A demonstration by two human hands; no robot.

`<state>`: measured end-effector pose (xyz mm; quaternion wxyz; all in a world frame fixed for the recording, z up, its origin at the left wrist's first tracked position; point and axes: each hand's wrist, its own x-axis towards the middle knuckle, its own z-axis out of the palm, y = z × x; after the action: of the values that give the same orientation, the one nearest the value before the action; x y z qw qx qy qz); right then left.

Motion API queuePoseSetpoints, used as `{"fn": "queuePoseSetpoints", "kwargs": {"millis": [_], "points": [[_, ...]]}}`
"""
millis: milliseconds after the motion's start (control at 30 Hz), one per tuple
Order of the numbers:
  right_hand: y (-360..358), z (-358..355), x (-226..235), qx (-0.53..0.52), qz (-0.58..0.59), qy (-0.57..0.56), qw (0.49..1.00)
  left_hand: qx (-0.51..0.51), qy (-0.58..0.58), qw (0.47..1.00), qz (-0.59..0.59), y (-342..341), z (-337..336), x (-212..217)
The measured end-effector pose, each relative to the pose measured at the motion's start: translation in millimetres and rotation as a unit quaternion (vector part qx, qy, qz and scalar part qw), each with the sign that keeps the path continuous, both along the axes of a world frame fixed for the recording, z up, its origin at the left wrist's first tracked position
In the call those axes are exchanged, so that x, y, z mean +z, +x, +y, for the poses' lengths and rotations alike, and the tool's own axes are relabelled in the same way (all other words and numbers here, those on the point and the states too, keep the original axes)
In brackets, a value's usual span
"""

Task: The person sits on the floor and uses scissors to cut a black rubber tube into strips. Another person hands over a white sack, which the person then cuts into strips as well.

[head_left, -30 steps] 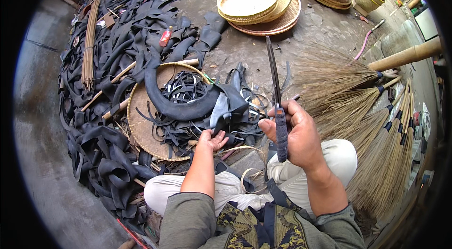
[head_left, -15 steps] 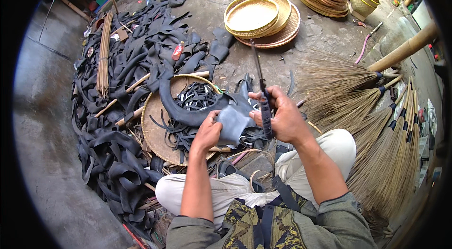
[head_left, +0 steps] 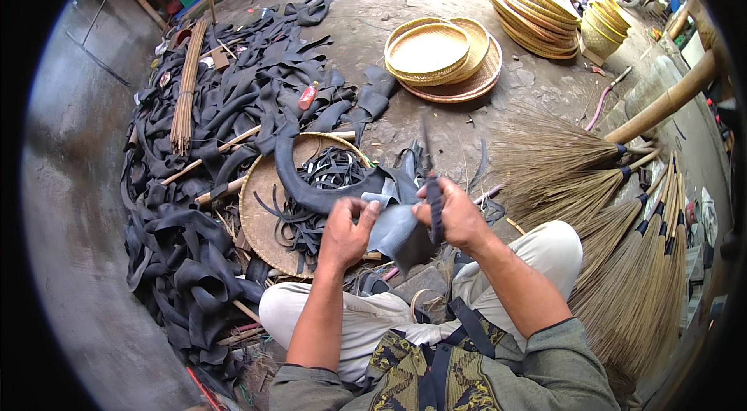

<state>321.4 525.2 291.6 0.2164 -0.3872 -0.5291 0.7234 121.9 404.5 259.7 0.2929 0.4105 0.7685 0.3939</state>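
A piece of grey rubber sheet (head_left: 393,229) is held up in front of my knees, its top edge pinched between the thumb and fingers of my left hand (head_left: 345,234). Closed around the dark wrapped handle of a knife (head_left: 435,209) is my right hand (head_left: 461,218), with the thin blade pointing up and away. My right thumb is by the sheet's right edge; whether it grips the sheet I cannot tell. Just beyond lies a curved black length of inner tube (head_left: 294,178) across a round woven tray (head_left: 261,213) holding cut black rubber strips (head_left: 331,168).
Black rubber scraps (head_left: 198,279) are heaped on the left, with a bundle of sticks (head_left: 187,92) and a red bottle (head_left: 308,95). Grass brooms (head_left: 545,154) lie at the right. Woven baskets (head_left: 428,49) and a taller basket stack (head_left: 537,10) stand farther off.
The rubber sheet has tilted and now hangs lower, with a dark corner down and a fold at its top. My right hand and the knife have shifted slightly. The whole view has moved a little.
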Motion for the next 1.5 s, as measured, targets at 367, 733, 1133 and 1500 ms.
{"fn": "queuePoseSetpoints", "kwargs": {"millis": [367, 733, 1133, 1500], "points": [[-9, 13, -22, -0.100, 0.010, -0.020, 0.995, -0.112, -0.013, 0.909, -0.401, 34, 17, -3], [-21, -6, -24, 0.045, -0.138, 0.186, 0.972, 0.087, 0.101, 0.895, -0.427, 1, 25, -5], [-6, -6, -16, 0.009, -0.108, 0.189, 0.976, 0.029, 0.062, 0.896, -0.439, 0, 33, -21], [1, -1, -8, 0.047, -0.026, 0.203, 0.978, 0.083, 0.040, 0.956, -0.279, -26, 37, 41]]}}
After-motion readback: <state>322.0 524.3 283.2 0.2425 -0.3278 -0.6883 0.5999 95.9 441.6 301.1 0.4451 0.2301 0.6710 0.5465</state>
